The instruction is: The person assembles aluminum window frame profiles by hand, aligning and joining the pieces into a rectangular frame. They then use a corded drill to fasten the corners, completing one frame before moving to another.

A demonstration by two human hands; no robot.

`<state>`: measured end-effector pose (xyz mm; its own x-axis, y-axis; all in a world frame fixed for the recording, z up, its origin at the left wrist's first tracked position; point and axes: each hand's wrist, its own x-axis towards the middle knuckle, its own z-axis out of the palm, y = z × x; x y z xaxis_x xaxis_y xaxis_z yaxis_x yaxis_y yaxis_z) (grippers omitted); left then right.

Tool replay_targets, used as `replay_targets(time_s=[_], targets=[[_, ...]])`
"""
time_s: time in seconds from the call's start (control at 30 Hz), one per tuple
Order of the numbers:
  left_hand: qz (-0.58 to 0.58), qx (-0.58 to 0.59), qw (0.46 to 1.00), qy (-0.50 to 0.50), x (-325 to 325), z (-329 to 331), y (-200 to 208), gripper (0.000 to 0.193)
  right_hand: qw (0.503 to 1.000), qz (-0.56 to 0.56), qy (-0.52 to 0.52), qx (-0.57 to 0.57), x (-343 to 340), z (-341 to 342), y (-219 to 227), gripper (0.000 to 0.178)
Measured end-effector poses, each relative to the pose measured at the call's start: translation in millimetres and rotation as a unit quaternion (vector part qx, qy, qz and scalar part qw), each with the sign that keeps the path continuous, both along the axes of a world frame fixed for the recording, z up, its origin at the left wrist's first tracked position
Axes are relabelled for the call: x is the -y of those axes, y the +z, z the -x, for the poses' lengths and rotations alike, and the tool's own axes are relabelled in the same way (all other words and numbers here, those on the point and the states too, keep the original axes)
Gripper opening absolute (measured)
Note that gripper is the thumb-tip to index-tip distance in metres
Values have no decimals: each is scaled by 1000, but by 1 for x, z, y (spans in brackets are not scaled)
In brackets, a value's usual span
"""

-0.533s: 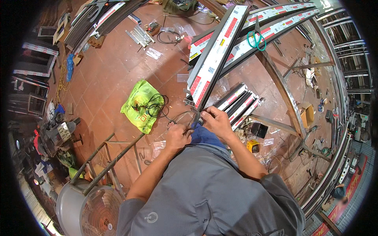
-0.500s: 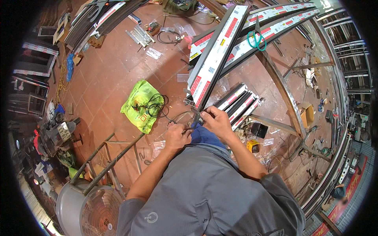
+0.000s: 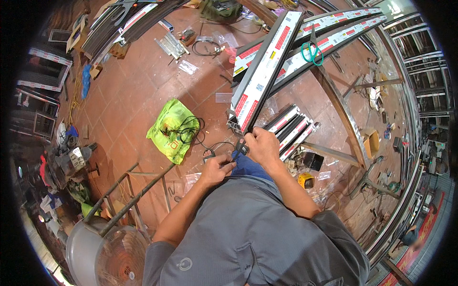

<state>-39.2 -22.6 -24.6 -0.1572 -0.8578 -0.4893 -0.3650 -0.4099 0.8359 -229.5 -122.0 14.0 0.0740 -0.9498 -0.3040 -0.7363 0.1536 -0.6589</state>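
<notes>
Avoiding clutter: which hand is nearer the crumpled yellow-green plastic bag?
Left. The left hand is below-right of the bag in view; the right hand is farther right, by the lower end of the long white-faced bar.

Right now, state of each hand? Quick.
Left hand: fingers curled; cannot tell if it holds anything.
Right hand: fingers bent at the near end of the long profile; cannot tell what it grips, if anything.

own hands (image 3: 216, 170) (image 3: 263, 147): 2 | crossed profiles (image 3: 269, 66) (image 3: 334, 19) (image 3: 344, 38): 3 | teal scissors (image 3: 313, 38): 1 | lime bag (image 3: 166, 125): 1
</notes>
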Motion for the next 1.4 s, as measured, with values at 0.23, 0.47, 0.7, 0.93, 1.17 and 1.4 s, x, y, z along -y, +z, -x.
replay_targets(time_s=[0.23,0.47,0.7,0.93,1.17,1.4], targets=[[-35,-342,924,164,17,23,-15,38,999,36,-4,-17,34,11,4,37],[-120,-442,842,286,66,54,6,55,998,40,11,-52,37,8,9,36],[-132,-345,876,310,85,56,4,34,996,60,31,-60,27,7,8,36],[-106,-346,879,309,86,56,28,43,996,59,22,-63,30,5,3,38],[-89,-373,868,315,58,28,-5,53,942,-68,-86,316,16,17,-66,25],[-16,-220,930,294,84,-59,7,54,875,-63,-47,477,-8,3,-21,17]])
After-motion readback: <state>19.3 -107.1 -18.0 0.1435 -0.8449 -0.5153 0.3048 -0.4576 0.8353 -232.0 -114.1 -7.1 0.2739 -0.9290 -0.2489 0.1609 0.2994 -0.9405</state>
